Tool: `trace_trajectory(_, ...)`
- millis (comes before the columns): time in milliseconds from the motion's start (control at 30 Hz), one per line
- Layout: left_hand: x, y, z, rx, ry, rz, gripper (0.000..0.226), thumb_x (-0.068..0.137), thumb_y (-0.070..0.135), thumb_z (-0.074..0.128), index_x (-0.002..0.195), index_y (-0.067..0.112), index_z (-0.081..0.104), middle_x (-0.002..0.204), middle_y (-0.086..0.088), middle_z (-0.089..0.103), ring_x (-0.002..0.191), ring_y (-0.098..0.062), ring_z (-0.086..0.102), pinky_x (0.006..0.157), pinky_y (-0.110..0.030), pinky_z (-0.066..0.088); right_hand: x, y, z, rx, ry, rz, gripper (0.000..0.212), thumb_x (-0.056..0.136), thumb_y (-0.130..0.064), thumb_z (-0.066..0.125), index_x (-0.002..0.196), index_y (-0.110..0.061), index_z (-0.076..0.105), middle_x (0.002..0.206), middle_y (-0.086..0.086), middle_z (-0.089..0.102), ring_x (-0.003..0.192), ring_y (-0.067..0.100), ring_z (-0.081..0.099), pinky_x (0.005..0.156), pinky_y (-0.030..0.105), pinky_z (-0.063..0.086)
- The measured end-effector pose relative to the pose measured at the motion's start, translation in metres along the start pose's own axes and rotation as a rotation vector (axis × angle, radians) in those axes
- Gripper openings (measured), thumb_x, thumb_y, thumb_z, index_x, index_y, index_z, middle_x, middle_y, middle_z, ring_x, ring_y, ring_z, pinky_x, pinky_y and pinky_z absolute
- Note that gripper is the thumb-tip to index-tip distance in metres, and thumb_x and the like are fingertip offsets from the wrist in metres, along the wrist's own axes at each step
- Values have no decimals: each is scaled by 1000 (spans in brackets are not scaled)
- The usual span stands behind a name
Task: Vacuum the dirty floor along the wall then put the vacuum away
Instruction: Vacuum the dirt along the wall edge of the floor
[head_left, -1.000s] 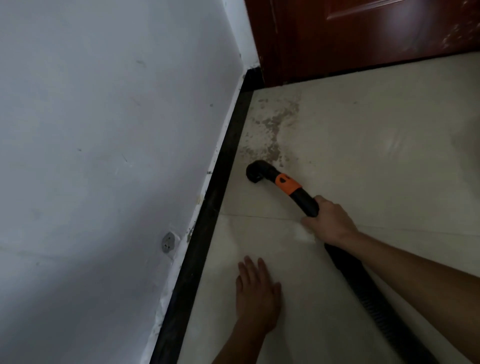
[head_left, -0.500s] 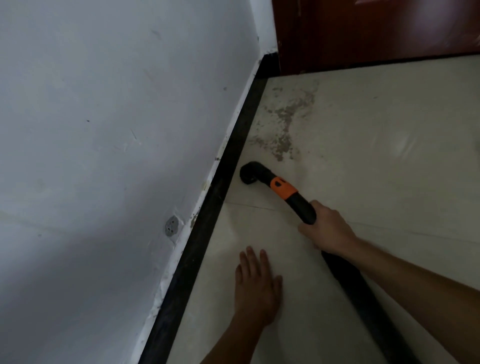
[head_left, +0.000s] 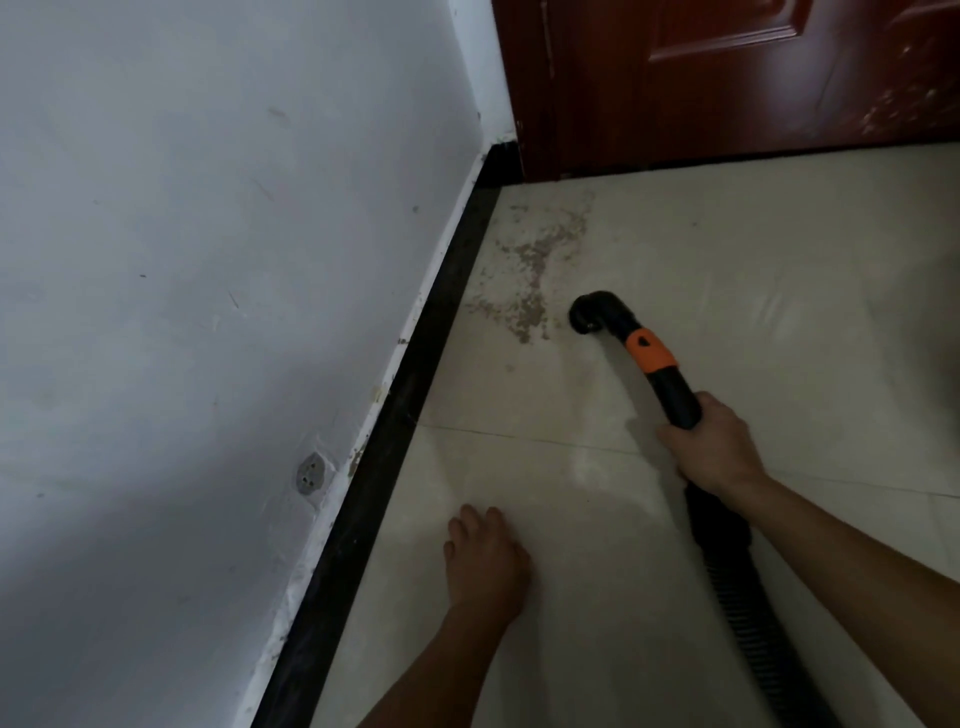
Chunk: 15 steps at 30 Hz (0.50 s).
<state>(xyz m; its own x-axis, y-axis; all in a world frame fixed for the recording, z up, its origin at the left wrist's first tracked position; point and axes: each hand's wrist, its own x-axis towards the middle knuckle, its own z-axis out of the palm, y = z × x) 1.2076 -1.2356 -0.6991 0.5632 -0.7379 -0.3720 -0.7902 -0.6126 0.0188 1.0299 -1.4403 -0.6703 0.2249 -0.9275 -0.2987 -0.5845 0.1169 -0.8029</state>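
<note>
1. A pale, scuffed wall (head_left: 182, 260) fills the left side of the view and runs away to a corner at the top.
2. The floor (head_left: 779, 291) of light tiles takes up the right side. A grout line crosses it between the two hands.
3. A dark red-brown door (head_left: 727, 78) closes off the far end, and its bottom edge meets the tiles.
4. A black skirting strip (head_left: 415, 374) lines the foot of the wall from the bottom edge up to the corner.
5. The vacuum hose (head_left: 748, 623) is black and ribbed. It lies across the tiles from the lower right and leads up into a smooth black tube (head_left: 675, 395).
6. A patch of grey-brown dirt (head_left: 530, 291) is scattered on the floor near the skirting, reaching toward the door.
7. The right hand (head_left: 711, 447) has its fingers wrapped round the black tube, just behind the tube's front stretch.
8. The left hand (head_left: 488, 566) rests palm-down on the tile near the skirting. It holds nothing, and its fingers are slightly bent.
9. The vacuum nozzle (head_left: 597, 312) is a black elbow with its mouth down on the floor, just right of the dirt.
10. An orange collar (head_left: 649, 353) joins the nozzle to the tube.
11. A small round grey fitting (head_left: 310, 473) sits low on the wall, just above the skirting.
</note>
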Motion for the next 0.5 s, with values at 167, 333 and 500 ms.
trace_trajectory(167, -1, -20, 2, -50, -77, 55, 60, 98, 37, 39, 151, 19, 17, 160, -12, 8, 145, -31, 11, 114, -44, 26, -11, -4, 18, -21, -186, -84, 25, 79, -29, 75, 93, -18, 57, 74, 5, 65, 54, 16, 61, 46, 23, 41)
trace_trajectory(333, 5, -16, -10, -33, -36, 60, 46, 96, 34, 42, 138, 16, 40, 143, -13, 35, 130, -31, 34, 101, -39, 39, -23, -13, 15, -89, -148, -67, 32, 81, -32, 74, 100, -14, 55, 79, 10, 65, 61, 27, 65, 55, 32, 52)
trace_trajectory(500, 39, 23, -61, -861, 29, -245, 43, 101, 42, 41, 106, 6, 65, 110, -14, 65, 107, -30, 60, 87, -32, 45, -59, -14, 24, -342, -222, -85, 40, 83, -36, 69, 108, -16, 45, 90, 11, 63, 81, 31, 64, 62, 33, 44)
